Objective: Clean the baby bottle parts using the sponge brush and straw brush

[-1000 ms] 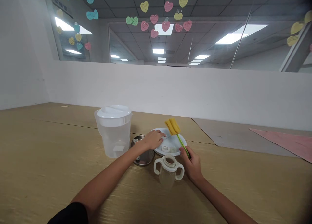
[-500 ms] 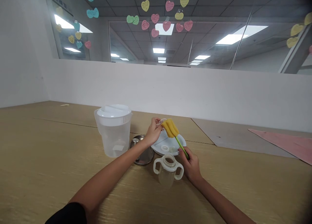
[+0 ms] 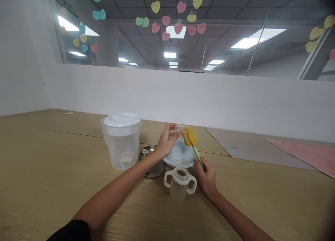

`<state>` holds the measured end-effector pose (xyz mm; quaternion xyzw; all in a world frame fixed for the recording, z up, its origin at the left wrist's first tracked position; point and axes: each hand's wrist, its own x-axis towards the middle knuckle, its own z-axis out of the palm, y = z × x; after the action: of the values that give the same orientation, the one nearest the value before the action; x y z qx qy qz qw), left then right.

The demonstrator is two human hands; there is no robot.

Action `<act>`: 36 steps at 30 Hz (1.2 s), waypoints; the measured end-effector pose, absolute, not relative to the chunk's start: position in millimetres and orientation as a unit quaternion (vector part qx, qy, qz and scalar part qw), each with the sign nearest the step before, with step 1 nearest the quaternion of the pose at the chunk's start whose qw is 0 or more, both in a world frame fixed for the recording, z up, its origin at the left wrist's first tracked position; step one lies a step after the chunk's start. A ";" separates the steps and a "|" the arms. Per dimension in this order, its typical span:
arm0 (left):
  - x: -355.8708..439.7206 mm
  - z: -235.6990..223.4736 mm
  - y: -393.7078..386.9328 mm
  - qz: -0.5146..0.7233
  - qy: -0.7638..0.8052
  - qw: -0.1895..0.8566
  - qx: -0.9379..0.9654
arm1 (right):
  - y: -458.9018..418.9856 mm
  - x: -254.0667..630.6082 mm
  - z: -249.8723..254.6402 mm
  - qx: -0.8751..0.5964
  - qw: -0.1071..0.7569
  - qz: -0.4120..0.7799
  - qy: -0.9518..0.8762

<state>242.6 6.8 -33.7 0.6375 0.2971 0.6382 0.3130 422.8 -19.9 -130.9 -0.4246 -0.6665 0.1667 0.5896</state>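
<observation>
My left hand is raised above the white plate, fingers pinched on a small clear part, perhaps a cup lid. My right hand grips the green handle of a yellow sponge brush. The sponge head touches the clear part. A two-handled sippy cup stands open on the wooden table, just left of my right hand. Small clear rings lie on the plate.
A clear pitcher with a white lid stands left of the plate. A round metal lid lies between pitcher and cup. A pink sheet lies at the far right. A white partition wall runs behind the table.
My left hand has lifted the small clear part off the plate and brought it up to the sponge head. My right hand has tilted the brush a little toward it.
</observation>
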 end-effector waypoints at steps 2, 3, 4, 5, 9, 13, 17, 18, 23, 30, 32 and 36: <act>242.5 -33.2 5.6 0.643 0.305 0.289 0.640 | -19.6 422.8 -131.5 -0.419 0.587 0.169 -0.672; 242.0 -32.5 4.8 0.645 0.306 0.282 0.641 | -19.7 422.7 -131.8 -0.417 0.585 0.168 -0.675; 241.4 -31.7 3.6 0.646 0.307 0.275 0.643 | -19.9 422.6 -132.1 -0.415 0.581 0.167 -0.680; 240.9 -30.7 1.9 0.643 0.309 0.265 0.649 | -20.3 422.4 -132.2 -0.414 0.575 0.164 -0.687; 242.2 -28.4 -8.4 0.604 0.307 0.195 0.709 | -22.2 422.5 -131.8 -0.417 0.547 0.156 -0.709; 245.6 -27.7 -15.3 0.587 0.315 0.168 0.727 | -22.4 423.6 -131.6 -0.417 0.551 0.161 -0.705; 245.1 -24.4 -15.8 0.589 0.284 0.224 0.723 | -21.4 424.2 -131.9 -0.420 0.551 0.169 -0.701; 244.6 -23.3 -15.9 0.581 0.266 0.246 0.729 | -21.1 424.3 -131.9 -0.423 0.554 0.169 -0.697; 240.6 -16.8 -18.8 0.528 0.255 0.245 0.772 | -20.0 425.0 -132.6 -0.423 0.563 0.169 -0.689; 235.8 -8.8 -24.7 0.443 0.456 0.052 0.770 | -24.2 423.8 -129.8 -0.413 0.537 0.153 -0.720; 237.4 -9.0 -26.3 0.418 0.493 0.017 0.762 | -25.4 423.2 -128.7 -0.411 0.536 0.154 -0.721; 240.8 -12.4 -28.0 0.387 0.523 -0.030 0.758 | -25.2 423.3 -128.9 -0.417 0.536 0.154 -0.718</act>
<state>240.8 -28.0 -12.4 0.7585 0.5234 0.3872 -0.0303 423.3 -25.2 -128.9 -0.4167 -0.7180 0.1542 0.5358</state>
